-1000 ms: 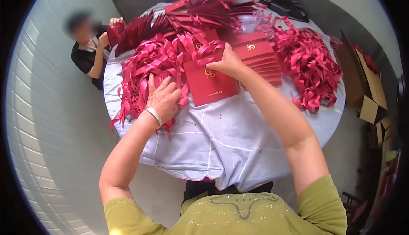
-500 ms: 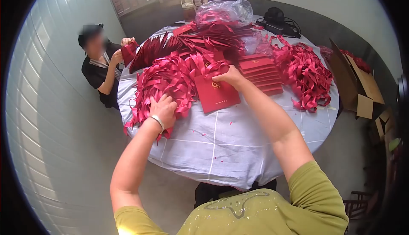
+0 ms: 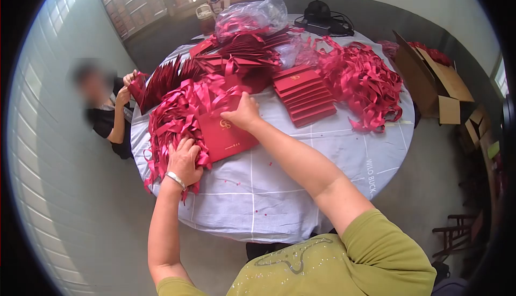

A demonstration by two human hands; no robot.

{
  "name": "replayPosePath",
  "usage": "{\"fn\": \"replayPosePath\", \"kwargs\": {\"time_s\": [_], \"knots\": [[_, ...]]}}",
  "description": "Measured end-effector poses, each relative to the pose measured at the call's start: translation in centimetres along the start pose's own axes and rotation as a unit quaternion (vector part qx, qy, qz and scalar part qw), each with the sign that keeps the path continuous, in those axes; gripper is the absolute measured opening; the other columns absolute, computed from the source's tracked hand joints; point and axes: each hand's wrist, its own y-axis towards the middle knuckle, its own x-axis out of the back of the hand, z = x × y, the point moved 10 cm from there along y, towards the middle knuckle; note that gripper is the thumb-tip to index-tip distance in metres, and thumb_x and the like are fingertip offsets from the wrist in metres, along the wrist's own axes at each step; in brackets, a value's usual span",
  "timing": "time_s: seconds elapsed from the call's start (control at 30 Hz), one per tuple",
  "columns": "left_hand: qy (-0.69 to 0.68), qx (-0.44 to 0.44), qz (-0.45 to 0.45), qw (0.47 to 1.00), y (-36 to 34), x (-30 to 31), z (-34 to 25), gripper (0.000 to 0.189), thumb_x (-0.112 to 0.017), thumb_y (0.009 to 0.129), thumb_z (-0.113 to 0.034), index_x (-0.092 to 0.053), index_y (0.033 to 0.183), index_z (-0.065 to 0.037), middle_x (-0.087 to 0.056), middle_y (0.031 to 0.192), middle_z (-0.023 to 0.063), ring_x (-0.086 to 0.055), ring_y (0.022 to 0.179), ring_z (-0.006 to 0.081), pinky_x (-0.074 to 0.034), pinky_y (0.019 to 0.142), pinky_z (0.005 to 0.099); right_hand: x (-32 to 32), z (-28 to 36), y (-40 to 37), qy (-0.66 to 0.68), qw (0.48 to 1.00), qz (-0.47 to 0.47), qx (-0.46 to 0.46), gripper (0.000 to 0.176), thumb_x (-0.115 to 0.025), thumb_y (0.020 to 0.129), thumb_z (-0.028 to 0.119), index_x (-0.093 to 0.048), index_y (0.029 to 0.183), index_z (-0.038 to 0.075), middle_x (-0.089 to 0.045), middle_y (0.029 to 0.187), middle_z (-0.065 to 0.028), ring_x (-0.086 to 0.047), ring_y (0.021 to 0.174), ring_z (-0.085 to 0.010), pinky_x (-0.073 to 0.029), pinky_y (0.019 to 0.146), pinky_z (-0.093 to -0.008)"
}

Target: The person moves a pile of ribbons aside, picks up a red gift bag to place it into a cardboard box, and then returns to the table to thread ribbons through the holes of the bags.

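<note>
My right hand [image 3: 243,112] grips the upper right part of a flat red bag [image 3: 230,140] with gold marks, thumb on its face. Left of the bag, my left hand [image 3: 184,161] is in a heap of shiny red ribbons [image 3: 171,108], its fingers curled onto some strands. The bag's left edge lies against this heap. To the right stands a fanned stack of red bags [image 3: 306,97], touched by neither hand. Behind the ribbons are many more red bags [image 3: 161,84] in a leaning row.
A person [image 3: 105,108] at the left holds a red piece. The round table [image 3: 301,172] bears a clear plastic bag [image 3: 252,16], a second ribbon heap [image 3: 363,81] and a black cap [image 3: 317,12]. An open cardboard box [image 3: 424,84] stands at the right.
The view has shifted to the right. Both hands remain at the ribbons and the bag. The bag has moved left and nearer, away from the fanned stack. My left fingers are more curled.
</note>
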Motion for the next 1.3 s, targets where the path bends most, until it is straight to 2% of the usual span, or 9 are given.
{"fn": "replayPosePath", "kwargs": {"time_s": [0.3,0.47,0.57,0.73,0.9,1.07,1.1,1.2,1.3], "knots": [[0.080,0.035,0.043,0.995,-0.1,3.6,-5.0,0.070,-0.078,0.068,-0.034,-0.056,0.128,-0.004,-0.042,0.145,0.0248,-0.033,0.141,0.0368,-0.011,0.114,0.0672,3.4,0.4,-2.1,0.022,0.975,0.125,0.183,0.110,-0.084,0.066,0.046,-0.028,0.139,-0.014,-0.048,0.132,-0.0347,-0.048,0.127,-0.0428,-0.039,0.109,-0.0423],[-0.069,-0.102,-0.079,0.989,2.6,6.3,-12.1,0.046,-0.075,0.075,-0.018,-0.059,0.115,-0.001,-0.057,0.127,0.0218,-0.053,0.121,0.0365,-0.037,0.107,0.0513,16.2,-0.2,-1.8,0.051,0.946,-0.019,0.319,0.060,-0.079,0.075,0.030,-0.060,0.120,-0.005,-0.061,0.121,-0.0247,-0.058,0.115,-0.0363,-0.046,0.101,-0.0405],[-0.167,-0.130,-0.056,0.976,5.9,4.1,-15.7,0.044,-0.074,0.076,-0.018,-0.058,0.113,-0.001,-0.059,0.114,0.0201,-0.058,0.107,0.0377,-0.045,0.097,0.0447,23.3,-5.3,3.3,0.014,0.951,-0.182,0.251,0.046,-0.075,0.077,0.029,-0.066,0.107,-0.004,-0.067,0.106,-0.0250,-0.065,0.102,-0.0368,-0.050,0.093,-0.0409],[-0.239,-0.057,0.058,0.968,11.3,-3.2,-18.6,0.066,-0.071,0.084,-0.032,-0.046,0.133,0.005,-0.051,0.136,0.0282,-0.051,0.126,0.0415,-0.043,0.104,0.0427,22.6,-13.5,10.7,-0.045,0.994,-0.095,0.030,0.054,-0.074,0.076,0.045,-0.067,0.104,-0.001,-0.067,0.105,-0.0282,-0.065,0.101,-0.0410,-0.051,0.090,-0.0455],[-0.225,-0.080,0.099,0.966,13.0,-6.6,-20.5,0.071,-0.069,0.084,-0.035,-0.044,0.135,0.007,-0.048,0.136,0.0299,-0.046,0.129,0.0408,-0.038,0.109,0.0434,20.9,-8.2,12.1,-0.132,0.961,-0.156,0.187,0.060,-0.074,0.076,0.046,-0.067,0.109,-0.003,-0.065,0.111,-0.0285,-0.063,0.109,-0.0391,-0.050,0.094,-0.0467],[-0.123,-0.073,-0.049,0.989,11.8,-8.0,-21.1,0.058,-0.060,0.089,-0.037,-0.049,0.131,0.002,-0.045,0.139,0.0299,-0.041,0.133,0.0430,-0.030,0.111,0.0549,19.0,-13.8,16.5,-0.208,0.978,0.015,-0.018,0.073,-0.075,0.071,0.056,-0.068,0.108,-0.006,-0.068,0.105,-0.0281,-0.067,0.102,-0.0376,-0.052,0.090,-0.0447],[-0.123,-0.070,-0.043,0.989,11.8,-7.9,-21.1,0.059,-0.060,0.090,-0.038,-0.049,0.132,0.002,-0.044,0.139,0.0302,-0.040,0.133,0.0427,-0.029,0.111,0.0544,16.8,-17.2,19.9,-0.189,0.979,0.038,0.064,0.081,-0.076,0.068,0.059,-0.066,0.114,-0.007,-0.066,0.112,-0.0285,-0.066,0.106,-0.0370,-0.051,0.093,-0.0428],[-0.132,-0.062,-0.010,0.989,11.8,-7.7,-21.3,0.062,-0.060,0.089,-0.037,-0.047,0.136,0.001,-0.043,0.141,0.0312,-0.039,0.135,0.0424,-0.028,0.112,0.0551,16.5,-16.0,16.3,-0.145,0.979,0.137,0.042,0.084,-0.076,0.069,0.059,-0.063,0.119,-0.007,-0.063,0.120,-0.0288,-0.063,0.112,-0.0367,-0.050,0.096,-0.0410],[-0.109,-0.087,-0.103,0.985,11.6,-5.8,-22.0,0.066,-0.064,0.087,-0.030,-0.041,0.142,-0.002,-0.045,0.138,0.0308,-0.041,0.133,0.0432,-0.027,0.111,0.0591,17.2,-14.6,13.7,-0.185,0.973,0.127,0.047,0.088,-0.078,0.072,0.055,-0.055,0.128,-0.009,-0.059,0.128,-0.0284,-0.058,0.121,-0.0366,-0.046,0.102,-0.0391]]}}
